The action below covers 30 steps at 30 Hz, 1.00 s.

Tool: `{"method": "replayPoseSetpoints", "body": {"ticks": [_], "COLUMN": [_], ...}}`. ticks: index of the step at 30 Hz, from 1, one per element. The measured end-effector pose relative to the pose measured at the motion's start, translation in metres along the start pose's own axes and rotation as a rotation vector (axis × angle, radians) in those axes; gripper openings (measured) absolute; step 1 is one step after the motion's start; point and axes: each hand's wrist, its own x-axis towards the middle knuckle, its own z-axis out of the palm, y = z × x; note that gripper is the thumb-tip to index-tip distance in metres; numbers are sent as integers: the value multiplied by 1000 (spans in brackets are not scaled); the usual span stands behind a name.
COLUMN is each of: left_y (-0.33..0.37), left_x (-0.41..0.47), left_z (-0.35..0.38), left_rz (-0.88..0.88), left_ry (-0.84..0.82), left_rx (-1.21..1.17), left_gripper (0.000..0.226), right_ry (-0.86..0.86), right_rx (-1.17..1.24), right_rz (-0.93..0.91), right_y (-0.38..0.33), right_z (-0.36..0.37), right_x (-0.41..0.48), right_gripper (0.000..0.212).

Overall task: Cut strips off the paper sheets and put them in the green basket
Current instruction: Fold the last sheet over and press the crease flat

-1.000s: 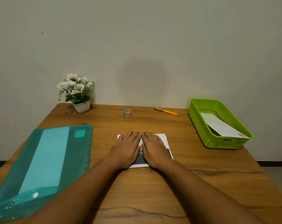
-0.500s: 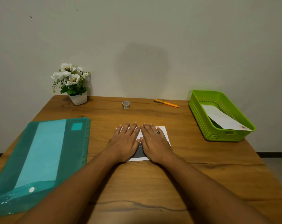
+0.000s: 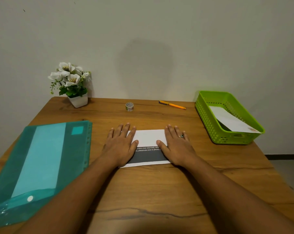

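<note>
A folded paper sheet [image 3: 148, 138] lies flat at the middle of the wooden table, white on top with a dark printed band nearer me. My left hand [image 3: 121, 145] presses flat on its left end, fingers spread. My right hand [image 3: 176, 146], wearing a ring, presses flat on its right end. Neither hand grips anything. The green basket [image 3: 208, 119] stands at the right, apart from my hands, with a white paper piece [image 3: 230, 121] leaning inside it.
A teal plastic folder [image 3: 41, 162] covers the table's left side. At the back stand a white pot of flowers [image 3: 72, 85], a small tape roll [image 3: 129, 106] and an orange pen [image 3: 173, 104]. The wall rises right behind the table.
My hands, side by side on the middle of the sheet before, have slid apart to its left and right ends, uncovering its centre.
</note>
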Motion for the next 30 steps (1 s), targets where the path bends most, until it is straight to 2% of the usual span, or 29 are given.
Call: {"method": "replayPoseSetpoints", "body": {"ticks": [3, 8, 11, 16, 20, 24, 27, 30], "left_y": [1, 1, 0, 1, -5, -1, -4, -10], "left_x": [1, 1, 1, 2, 1, 1, 2, 6], "left_z": [1, 1, 1, 2, 1, -7, -20, -40], "left_rz": [4, 1, 2, -2, -75, -89, -29, 68], "left_ry": [0, -8, -4, -8, -19, -50, -77, -98], "left_rx": [9, 17, 21, 21, 36, 68, 101, 107], "left_gripper": [66, 73, 79, 68, 86, 101, 104, 93], "right_ry": [4, 24, 37, 4, -21, -26, -70, -132], "right_rx": [-35, 11, 19, 11, 7, 21, 37, 46], "right_rz": [28, -186, -233, -118, -40, -34, -35, -42], "right_y": [-5, -53, -63, -27, 3, 1, -1, 1], "right_z": [-1, 6, 7, 1, -4, -4, -12, -27], "right_x": [3, 5, 6, 4, -2, -1, 0, 6], "right_gripper": [81, 69, 67, 74, 76, 79, 87, 94]}}
